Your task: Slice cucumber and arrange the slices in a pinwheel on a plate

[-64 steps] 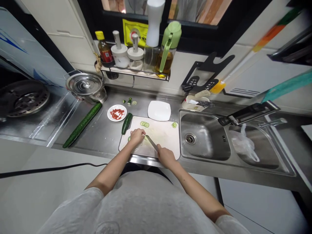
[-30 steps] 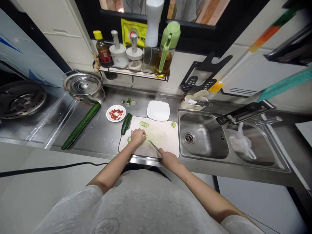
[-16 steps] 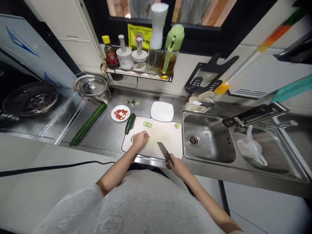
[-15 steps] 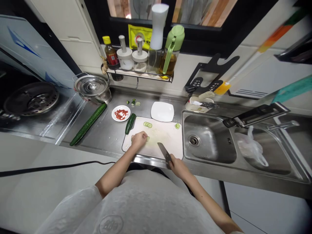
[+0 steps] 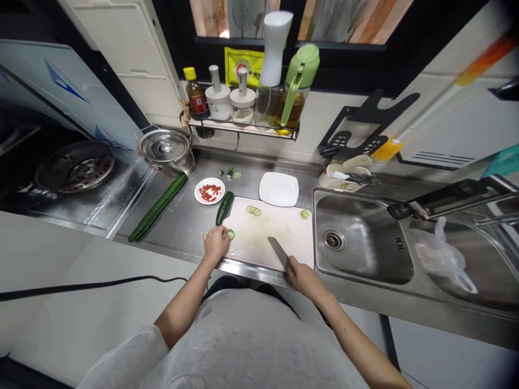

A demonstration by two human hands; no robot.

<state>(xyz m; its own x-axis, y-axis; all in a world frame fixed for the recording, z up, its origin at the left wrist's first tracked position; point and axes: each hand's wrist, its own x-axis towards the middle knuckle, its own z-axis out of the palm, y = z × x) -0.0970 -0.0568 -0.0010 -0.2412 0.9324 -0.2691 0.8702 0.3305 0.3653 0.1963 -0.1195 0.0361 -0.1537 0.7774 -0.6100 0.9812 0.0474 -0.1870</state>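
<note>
My right hand (image 5: 302, 275) grips a knife (image 5: 279, 251), its blade resting over the white cutting board (image 5: 247, 251), pointing up and left. At the board's left edge is my left hand (image 5: 216, 244), its fingers curled and pinched against a cut cucumber piece (image 5: 231, 234); part of what they hold is hidden. A short length of cucumber (image 5: 225, 208) lies across the board's upper left corner. Several cucumber slices (image 5: 253, 210) overlap near the board's top edge. More slices (image 5: 304, 214) sit at its upper right corner.
A plate of chopped red bits (image 5: 210, 191), a white square plate (image 5: 279, 189) and cucumber ends (image 5: 230, 173) stand behind the board. A long cucumber (image 5: 158, 208) and lidded steel pot (image 5: 167, 151) are left. The sink (image 5: 363, 237) is right; a condiment shelf (image 5: 245, 128) hangs above.
My left hand has moved left from mid-board to the cucumber piece at the left edge. My right hand has drawn the knife right, away from the left hand. The view has shifted.
</note>
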